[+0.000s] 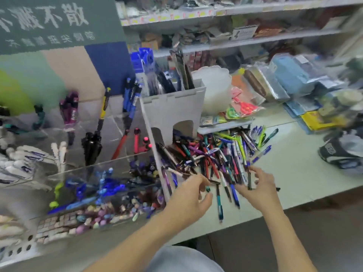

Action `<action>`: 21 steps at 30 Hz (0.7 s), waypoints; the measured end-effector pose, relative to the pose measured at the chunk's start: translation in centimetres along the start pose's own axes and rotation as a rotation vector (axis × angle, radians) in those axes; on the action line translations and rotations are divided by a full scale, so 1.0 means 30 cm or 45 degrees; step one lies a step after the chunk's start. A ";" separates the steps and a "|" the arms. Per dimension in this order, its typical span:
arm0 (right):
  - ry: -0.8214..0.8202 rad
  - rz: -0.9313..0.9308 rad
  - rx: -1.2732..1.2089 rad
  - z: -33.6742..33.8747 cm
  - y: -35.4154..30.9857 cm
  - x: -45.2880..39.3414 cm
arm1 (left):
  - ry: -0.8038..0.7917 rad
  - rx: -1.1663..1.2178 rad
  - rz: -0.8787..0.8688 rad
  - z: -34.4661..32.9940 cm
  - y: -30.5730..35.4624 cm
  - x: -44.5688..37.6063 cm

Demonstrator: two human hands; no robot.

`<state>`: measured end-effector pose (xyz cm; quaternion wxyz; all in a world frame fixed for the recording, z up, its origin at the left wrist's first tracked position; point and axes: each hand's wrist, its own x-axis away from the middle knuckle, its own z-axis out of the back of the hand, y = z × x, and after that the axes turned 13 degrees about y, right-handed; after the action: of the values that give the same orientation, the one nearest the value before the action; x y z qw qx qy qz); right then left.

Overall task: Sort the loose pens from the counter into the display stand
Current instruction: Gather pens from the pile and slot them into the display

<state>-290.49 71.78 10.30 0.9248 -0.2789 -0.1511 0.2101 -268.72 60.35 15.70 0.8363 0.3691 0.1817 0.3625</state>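
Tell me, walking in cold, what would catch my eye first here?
First the big tangled heap of loose pens in many colours, spread over the pale counter at the centre. Both hands hover at its near edge: the left hand pinches a teal-tipped pen, the right hand holds a dark one. To the left stands the clear tiered display stand, already holding rows of blue, purple and black pens.

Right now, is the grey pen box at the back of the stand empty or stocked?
Stocked. The grey box has dark pens standing upright above its rim.
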 end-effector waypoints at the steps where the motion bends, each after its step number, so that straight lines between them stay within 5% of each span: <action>1: -0.047 -0.086 0.128 -0.003 0.062 -0.020 | -0.034 -0.051 0.065 -0.048 -0.005 -0.020; 4: -0.127 -0.259 0.349 -0.020 0.181 -0.038 | -0.073 -0.181 0.276 -0.170 -0.037 -0.074; 8: 0.031 -0.249 0.054 -0.080 0.250 -0.041 | -0.095 -0.315 0.498 -0.297 -0.094 -0.115; 12: 0.075 -0.145 -0.131 -0.104 0.269 -0.072 | -0.054 -0.485 0.442 -0.383 -0.108 -0.126; 21: 0.035 0.171 -0.022 -0.168 0.195 -0.130 | -0.127 -0.668 0.338 -0.449 -0.086 -0.185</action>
<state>-293.66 72.09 2.25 0.9081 -0.2994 -0.1211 0.2666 -278.92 61.58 5.08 0.8563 0.1781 -0.0093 0.4848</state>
